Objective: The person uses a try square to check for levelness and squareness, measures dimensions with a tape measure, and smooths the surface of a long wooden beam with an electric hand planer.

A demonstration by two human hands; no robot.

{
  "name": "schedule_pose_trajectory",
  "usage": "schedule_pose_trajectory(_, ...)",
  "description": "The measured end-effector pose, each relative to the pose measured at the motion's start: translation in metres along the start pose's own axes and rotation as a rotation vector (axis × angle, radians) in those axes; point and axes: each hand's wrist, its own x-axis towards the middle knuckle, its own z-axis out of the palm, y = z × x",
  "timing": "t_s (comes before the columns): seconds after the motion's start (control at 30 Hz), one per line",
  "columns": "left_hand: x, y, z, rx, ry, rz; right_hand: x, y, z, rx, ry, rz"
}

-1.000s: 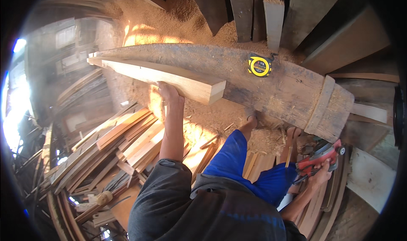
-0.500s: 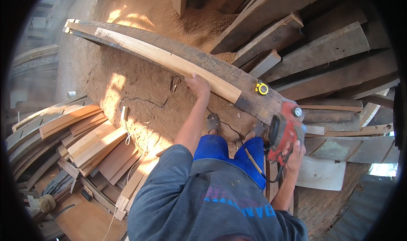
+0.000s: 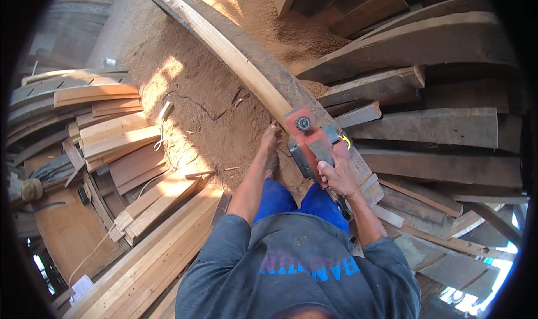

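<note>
My right hand [image 3: 337, 179] is closed around the rear handle of a red electric planer [image 3: 297, 119]. The planer sits over the near end of a long, pale wooden strip [image 3: 238, 61], which lies along a thick, worn plank [image 3: 259, 52]. Close to the planer's front, my left hand [image 3: 270, 140] is curled at the near edge of the strip, seeming to grip it; its lower fingers are partly hidden. Behind the planer a yellow tape measure [image 3: 346, 142] peeks out on the plank, mostly covered.
Stacked dark boards [image 3: 426, 125] fan out on the right. Cut lumber [image 3: 120, 131] is piled on the left, with long pale planks [image 3: 162, 246] near my left elbow. Sawdust covers the ground [image 3: 190, 114], where a thin dark cord [image 3: 196, 110] lies. Pale cable runs by the left pile.
My right hand has brought the planer from beside the plank's near end onto the strip. My left hand has shifted along the strip toward its near end. The view has turned.
</note>
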Motion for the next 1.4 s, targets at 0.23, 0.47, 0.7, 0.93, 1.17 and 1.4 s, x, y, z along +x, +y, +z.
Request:
schedule_pose_trajectory(0.23, -0.017, -0.032, 0.047, -0.316, -0.012, -0.018, -0.010, 0.049, -0.040, -0.249, -0.070, -0.027)
schedule_pose_trajectory(0.47, -0.003, -0.056, 0.038, -0.426, -0.231, 0.073, 0.102, -0.012, -0.007, -0.384, -0.066, -0.198)
schedule_pose_trajectory(0.7, -0.012, -0.044, 0.057, -0.256, 0.043, -0.022, 0.254, -0.136, 0.036, -0.357, -0.017, -0.342)
schedule_pose_trajectory(0.93, -0.014, -0.051, 0.038, -0.395, 0.045, -0.024, 0.185, -0.059, 0.018, -0.386, -0.078, -0.434)
schedule_pose_trajectory(1.17, -0.015, -0.051, 0.049, -0.451, 0.010, 0.034, -0.002, 0.050, -0.049, -0.414, -0.162, -0.201)
schedule_pose_trajectory(1.4, -0.027, -0.051, 0.045, -0.612, -0.071, 0.085, 0.079, -0.011, 0.001, -0.381, -0.056, -0.266)
